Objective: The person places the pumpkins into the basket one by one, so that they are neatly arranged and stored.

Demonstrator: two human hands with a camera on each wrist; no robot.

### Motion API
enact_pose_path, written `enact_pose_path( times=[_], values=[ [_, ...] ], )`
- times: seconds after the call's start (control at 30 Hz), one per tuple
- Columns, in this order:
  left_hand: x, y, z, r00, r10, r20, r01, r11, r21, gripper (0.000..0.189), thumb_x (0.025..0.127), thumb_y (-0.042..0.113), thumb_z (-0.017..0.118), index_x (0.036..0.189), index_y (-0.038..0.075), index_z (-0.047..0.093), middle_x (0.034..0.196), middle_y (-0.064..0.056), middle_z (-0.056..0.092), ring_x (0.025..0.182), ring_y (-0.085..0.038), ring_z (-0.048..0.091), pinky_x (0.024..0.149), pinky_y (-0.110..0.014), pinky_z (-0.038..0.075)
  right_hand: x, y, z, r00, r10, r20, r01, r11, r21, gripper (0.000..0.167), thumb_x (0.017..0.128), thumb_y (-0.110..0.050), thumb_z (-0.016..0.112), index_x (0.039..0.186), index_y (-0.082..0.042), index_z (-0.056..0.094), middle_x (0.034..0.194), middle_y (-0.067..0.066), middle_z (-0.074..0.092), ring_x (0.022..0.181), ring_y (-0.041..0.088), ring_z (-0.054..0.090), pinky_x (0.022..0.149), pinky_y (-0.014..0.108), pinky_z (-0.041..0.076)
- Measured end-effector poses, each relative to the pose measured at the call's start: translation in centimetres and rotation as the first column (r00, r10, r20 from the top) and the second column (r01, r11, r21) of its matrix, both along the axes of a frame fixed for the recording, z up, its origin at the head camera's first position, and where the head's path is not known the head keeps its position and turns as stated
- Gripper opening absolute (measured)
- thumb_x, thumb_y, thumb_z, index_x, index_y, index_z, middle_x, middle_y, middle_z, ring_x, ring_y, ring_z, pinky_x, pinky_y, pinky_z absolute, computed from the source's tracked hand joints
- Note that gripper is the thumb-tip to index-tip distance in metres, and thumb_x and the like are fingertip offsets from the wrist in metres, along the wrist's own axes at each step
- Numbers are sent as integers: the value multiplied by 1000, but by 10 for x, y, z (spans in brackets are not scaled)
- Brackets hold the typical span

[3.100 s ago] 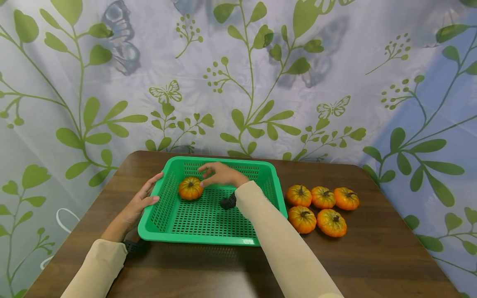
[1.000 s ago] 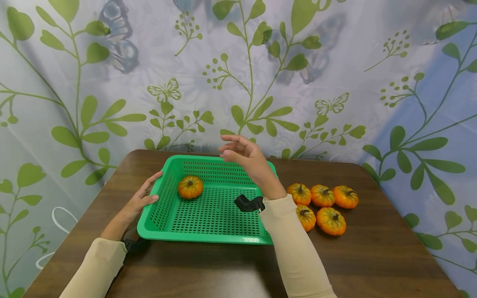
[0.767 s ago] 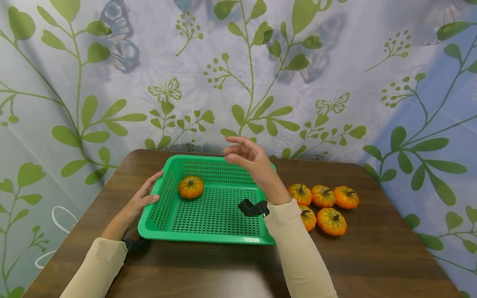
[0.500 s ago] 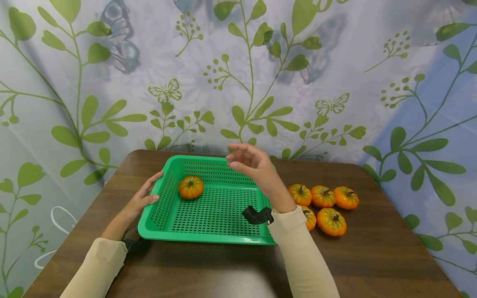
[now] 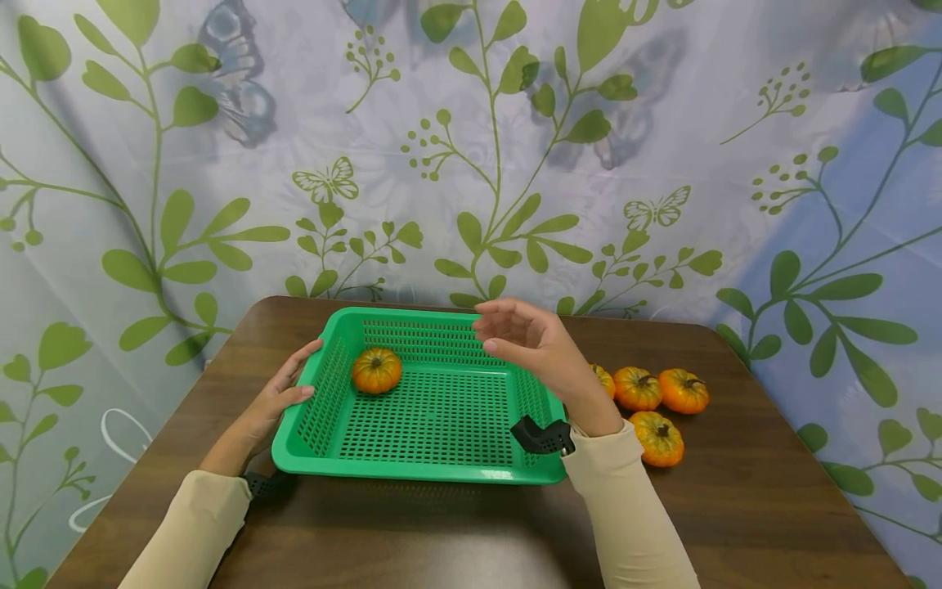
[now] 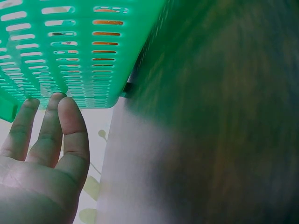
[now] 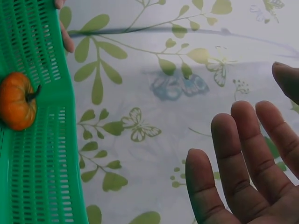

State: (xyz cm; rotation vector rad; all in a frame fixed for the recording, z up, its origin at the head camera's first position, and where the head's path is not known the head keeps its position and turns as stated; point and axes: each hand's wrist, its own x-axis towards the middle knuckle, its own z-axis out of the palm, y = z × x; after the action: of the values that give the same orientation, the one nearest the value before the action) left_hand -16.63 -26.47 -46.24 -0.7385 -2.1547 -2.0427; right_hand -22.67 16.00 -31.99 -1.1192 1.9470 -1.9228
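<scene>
A green plastic basket (image 5: pixel 427 473) with slotted walls sits on the table, and one small orange pumpkin (image 5: pixel 377 371) lies inside it near the left wall. My left hand (image 5: pixel 268 402) rests against the basket's left side; in the left wrist view its fairly straight fingers (image 6: pixel 74 126) touch the outer wall. Over the basket's right rim hovers my right hand (image 5: pixel 548 352), fingers loosely bent and holding nothing. To its right are several more small pumpkins (image 5: pixel 684 391), some partly hidden behind my right hand and forearm.
The brown wooden table (image 5: pixel 765 491) runs back to a curtain (image 5: pixel 471 147) printed with leaves and butterflies. A black wrist mount (image 5: pixel 543 436) sticks out from my right wrist over the basket's right end. A white cable (image 5: pixel 110 442) hangs past the table's left edge.
My right hand has left the pumpkin in the basket, risen, then moved right and lower toward the other pumpkins. My left hand, the basket and the pumpkins have stayed in place.
</scene>
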Motion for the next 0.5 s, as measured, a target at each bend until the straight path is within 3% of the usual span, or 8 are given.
enact_pose_path(
  times=[0.33,0.5],
  values=[
    [-1,12,2,993,116,26,-113,990,-89,70,107,7,45,169,36,34,159,27,36,134,3,48,97,-22,44,-18,44,-5,999,37,-31,-34,995,91,38,102,-3,73,137,-16,71,126,2,73,117,22,70,96,35,60],
    [-2,18,2,988,146,52,-140,985,-102,70,108,7,45,170,35,32,160,25,31,136,3,46,97,-22,44,-27,63,-8,997,58,-52,-52,993,105,40,102,0,70,137,-18,71,127,3,73,117,21,69,95,34,60]
  ],
)
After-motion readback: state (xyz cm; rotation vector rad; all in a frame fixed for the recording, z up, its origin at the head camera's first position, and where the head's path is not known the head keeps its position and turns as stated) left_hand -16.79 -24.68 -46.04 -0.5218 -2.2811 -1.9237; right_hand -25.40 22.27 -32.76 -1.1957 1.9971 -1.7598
